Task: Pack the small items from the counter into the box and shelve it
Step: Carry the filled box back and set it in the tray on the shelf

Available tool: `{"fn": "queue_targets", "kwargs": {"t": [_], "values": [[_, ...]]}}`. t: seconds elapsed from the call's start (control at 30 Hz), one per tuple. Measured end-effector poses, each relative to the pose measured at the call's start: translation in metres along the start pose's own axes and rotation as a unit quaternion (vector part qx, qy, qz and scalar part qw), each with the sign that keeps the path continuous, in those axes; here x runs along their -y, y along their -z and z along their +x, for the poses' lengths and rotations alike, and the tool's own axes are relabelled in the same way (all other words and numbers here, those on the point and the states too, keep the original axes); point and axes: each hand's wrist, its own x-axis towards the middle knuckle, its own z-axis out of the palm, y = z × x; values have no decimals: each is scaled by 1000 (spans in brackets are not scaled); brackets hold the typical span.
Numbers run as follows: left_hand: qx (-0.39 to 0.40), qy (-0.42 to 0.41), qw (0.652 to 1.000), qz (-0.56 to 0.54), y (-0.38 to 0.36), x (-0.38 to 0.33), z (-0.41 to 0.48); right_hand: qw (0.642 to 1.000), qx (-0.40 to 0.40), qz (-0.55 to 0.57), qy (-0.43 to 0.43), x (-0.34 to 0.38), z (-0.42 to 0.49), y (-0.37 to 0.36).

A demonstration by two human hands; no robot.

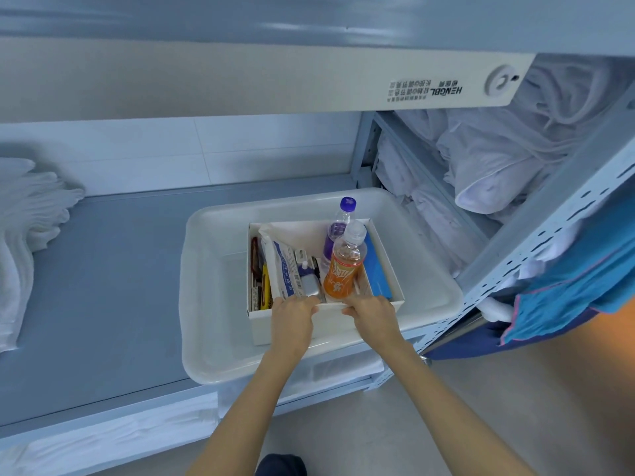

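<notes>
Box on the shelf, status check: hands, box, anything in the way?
Left hand and right hand grip the box by its near rim. Box packed, sitting in white tray. Nothing blocking; two bottles upright inside.

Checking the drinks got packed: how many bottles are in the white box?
2. An orange-labelled clear plastic bottle stands near the front of the white cardboard box; a purple-capped clear bottle stands just behind it. More could lie hidden.
</notes>
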Motion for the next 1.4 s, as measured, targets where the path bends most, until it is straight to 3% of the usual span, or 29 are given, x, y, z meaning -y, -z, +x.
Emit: {"fn": "queue_targets", "kwargs": {"t": [0.8, 0.93, 1.17, 1.4], "values": [[-5, 6, 999, -40, -26, -62, 46, 998, 52, -4, 36, -85, 32, 27], [-14, 8, 999, -51, -28, -64, 47, 998, 26, 28, 57, -88, 33, 23], [-18, -4, 1000, -7, -31, -67, 47, 996, -54, -14, 71, -83, 35, 26], [-1, 10, 998, 57, -35, -65, 51, 995, -61, -59, 60, -75, 37, 34]]}}
